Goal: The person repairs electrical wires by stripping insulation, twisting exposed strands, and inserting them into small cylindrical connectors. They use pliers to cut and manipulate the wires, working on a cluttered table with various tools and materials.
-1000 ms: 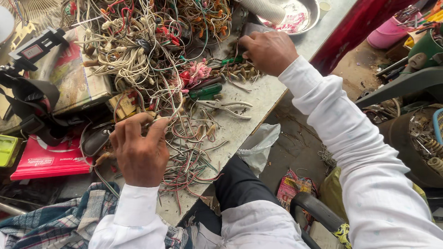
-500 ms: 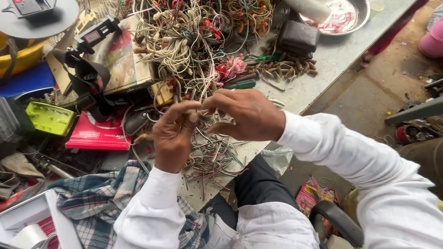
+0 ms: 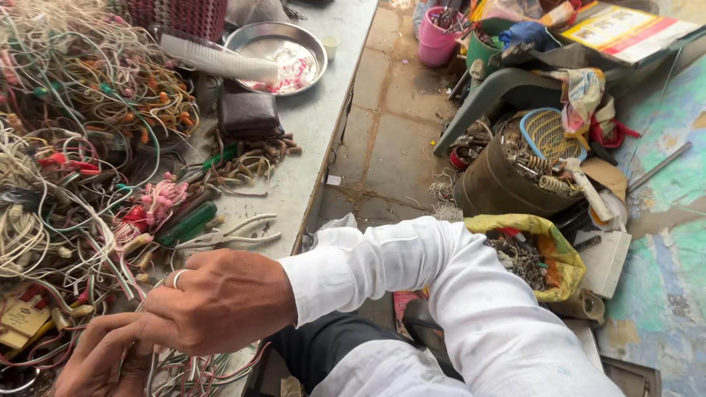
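Note:
A big tangle of thin coloured wires point(image 3: 73, 147) covers the left part of a grey table point(image 3: 323, 117). My right hand point(image 3: 220, 298), with a ring on one finger and a white sleeve behind it, lies over the near end of the tangle, its fingers closed on wires. My left hand point(image 3: 103, 360) sits just below it at the bottom edge, fingers also pinched on the same wires. Bare pliers point(image 3: 228, 235) and a green-handled tool point(image 3: 187, 224) lie just beyond my right hand.
A steel plate point(image 3: 276, 55), a dark wallet point(image 3: 248, 114) and a white comb point(image 3: 220, 62) lie at the table's far end. On the floor to the right stand a bucket of springs point(image 3: 515, 173), a yellow bag of metal parts point(image 3: 533, 254) and a pink pot point(image 3: 437, 37).
The view has swung right and down, so the floor clutter shows. My hands have slid to the lower left, still together on the wires. One second ago my right hand reached far across the table.

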